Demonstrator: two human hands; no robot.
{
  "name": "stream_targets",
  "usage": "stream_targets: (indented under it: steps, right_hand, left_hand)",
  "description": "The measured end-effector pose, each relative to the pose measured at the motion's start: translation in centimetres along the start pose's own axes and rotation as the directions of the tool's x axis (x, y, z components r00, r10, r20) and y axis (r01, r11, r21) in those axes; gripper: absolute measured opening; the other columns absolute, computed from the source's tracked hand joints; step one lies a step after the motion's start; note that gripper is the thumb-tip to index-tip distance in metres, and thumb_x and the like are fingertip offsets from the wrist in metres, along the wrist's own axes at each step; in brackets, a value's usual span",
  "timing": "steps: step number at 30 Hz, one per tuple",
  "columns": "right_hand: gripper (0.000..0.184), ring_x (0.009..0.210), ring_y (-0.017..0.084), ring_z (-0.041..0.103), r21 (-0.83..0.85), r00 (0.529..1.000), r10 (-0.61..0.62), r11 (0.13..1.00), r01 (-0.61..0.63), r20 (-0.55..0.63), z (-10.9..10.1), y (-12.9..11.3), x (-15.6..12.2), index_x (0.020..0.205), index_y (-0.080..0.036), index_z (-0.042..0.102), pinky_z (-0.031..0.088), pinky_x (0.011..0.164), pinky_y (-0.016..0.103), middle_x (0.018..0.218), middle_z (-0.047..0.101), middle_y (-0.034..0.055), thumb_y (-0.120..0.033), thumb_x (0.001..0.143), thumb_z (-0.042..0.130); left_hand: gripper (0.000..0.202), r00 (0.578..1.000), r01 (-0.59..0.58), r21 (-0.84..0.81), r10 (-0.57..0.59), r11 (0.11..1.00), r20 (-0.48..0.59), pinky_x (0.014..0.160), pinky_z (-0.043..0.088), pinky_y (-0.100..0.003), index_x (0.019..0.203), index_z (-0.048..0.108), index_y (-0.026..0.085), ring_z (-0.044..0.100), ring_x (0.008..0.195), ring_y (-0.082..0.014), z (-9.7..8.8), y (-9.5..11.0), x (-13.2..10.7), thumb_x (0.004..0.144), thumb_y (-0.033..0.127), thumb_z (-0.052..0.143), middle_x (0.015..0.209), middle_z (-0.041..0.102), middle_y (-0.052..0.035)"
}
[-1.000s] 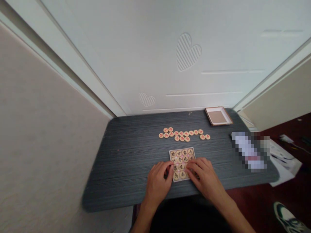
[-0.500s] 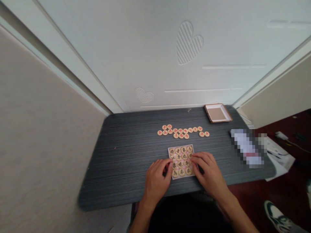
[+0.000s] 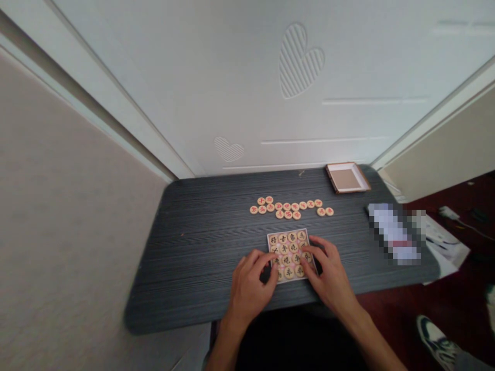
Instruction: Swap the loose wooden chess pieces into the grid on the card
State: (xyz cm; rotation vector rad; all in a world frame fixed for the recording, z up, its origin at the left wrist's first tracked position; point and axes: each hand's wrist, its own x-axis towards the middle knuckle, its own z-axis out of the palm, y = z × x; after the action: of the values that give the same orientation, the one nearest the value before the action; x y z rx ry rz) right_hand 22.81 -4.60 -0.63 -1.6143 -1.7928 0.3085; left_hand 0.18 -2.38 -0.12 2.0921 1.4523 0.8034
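A shallow square box (image 3: 286, 231) lies near the front edge of the table, holding rows of round xiangqi pieces (image 3: 286, 260) with black characters. My left hand (image 3: 251, 281) rests at the box's left side, thumb and index finger apart, their tips over pieces in the left column. On the opposite side, my right hand (image 3: 330, 270) has its thumb and forefinger spread, the tips on pieces in the right column. The fingers hide part of both columns. Beyond the box, several xiangqi pieces with red characters (image 3: 286, 206) lie in uneven rows on the table.
The dark table (image 3: 193, 257) stands against a white panel with heart reliefs (image 3: 299, 62). An empty box lid (image 3: 346, 180) sits at the back right. A pixelated flat object (image 3: 392, 234) lies at the right edge. Papers (image 3: 444, 247) and a shoe (image 3: 436, 337) are beyond it.
My left thumb has come forward over the box's left edge. My right thumb and fingers have shifted slightly onto the right column, uncovering a piece there. The view has tilted slightly.
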Motion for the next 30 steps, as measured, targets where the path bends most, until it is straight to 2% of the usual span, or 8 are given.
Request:
stream_targets:
  steps: [9,12,15,19,23,30]
  right_hand:
    - [0.024,0.126,0.029,0.059,0.075,0.997,0.057,0.995,-0.061,0.045,-0.5,0.1,-0.5,0.120,-0.026,0.069,0.053,0.107,0.053,0.135,0.059,0.0122,-0.025,0.098,0.059]
    - [0.026,0.126,0.028,0.060,0.091,0.997,0.058,0.994,-0.062,0.051,-0.8,0.2,-0.7,0.122,-0.026,0.068,0.053,0.108,0.052,0.134,0.059,0.0121,-0.024,0.098,0.058]
    - [0.027,0.125,0.027,0.061,0.105,0.997,0.047,0.993,-0.053,0.057,-1.0,0.4,-1.0,0.123,-0.027,0.067,0.053,0.108,0.050,0.134,0.060,0.0118,-0.022,0.098,0.058]
    - [0.027,0.124,0.027,0.062,0.106,0.997,0.042,0.993,-0.049,0.067,-0.9,0.8,-1.3,0.123,-0.027,0.068,0.053,0.108,0.048,0.134,0.061,0.0111,-0.023,0.097,0.060]
    - [0.024,0.122,0.027,0.063,0.114,0.996,0.057,0.991,-0.064,0.063,-0.7,1.0,-1.4,0.119,-0.027,0.069,0.053,0.108,0.048,0.132,0.063,0.0105,-0.025,0.097,0.061]
    - [0.019,0.117,0.026,0.065,0.162,0.993,0.111,0.980,-0.115,0.029,-0.5,0.7,-1.4,0.113,-0.026,0.072,0.053,0.106,0.047,0.127,0.066,0.0098,-0.026,0.097,0.061]
  left_hand:
    - [0.019,0.999,-0.018,-0.067,0.015,0.998,-0.047,0.088,0.057,-0.033,0.113,0.073,0.026,0.067,0.094,-0.0201,-0.2,0.0,-0.2,0.097,0.027,0.062,0.104,0.066,-0.0068]
    - [0.019,0.993,-0.086,-0.034,0.082,0.996,-0.087,0.097,0.055,-0.040,0.112,0.073,0.025,0.063,0.108,-0.0241,-0.4,0.3,-0.3,0.095,0.026,0.066,0.114,0.065,-0.0092]
    - [0.024,0.983,-0.175,0.033,0.176,0.984,-0.044,0.110,0.047,-0.051,0.115,0.073,0.025,0.053,0.129,-0.0308,-0.6,0.8,-0.3,0.091,0.028,0.072,0.134,0.060,-0.0109]
    - [0.030,0.974,-0.227,0.068,0.225,0.971,0.039,0.116,0.042,-0.056,0.120,0.072,0.027,0.041,0.143,-0.0346,-0.6,1.1,-0.2,0.090,0.031,0.073,0.150,0.052,-0.0099]
    - [0.025,0.971,-0.235,0.086,0.229,0.968,0.071,0.117,0.041,-0.058,0.118,0.074,0.029,0.037,0.147,-0.0346,-0.5,1.0,0.0,0.092,0.028,0.071,0.155,0.049,-0.0077]
    - [0.024,0.967,-0.252,0.105,0.245,0.962,0.072,0.115,0.044,-0.058,0.114,0.075,0.029,0.041,0.145,-0.0347,-0.4,1.0,0.1,0.090,0.024,0.072,0.153,0.052,-0.0070]
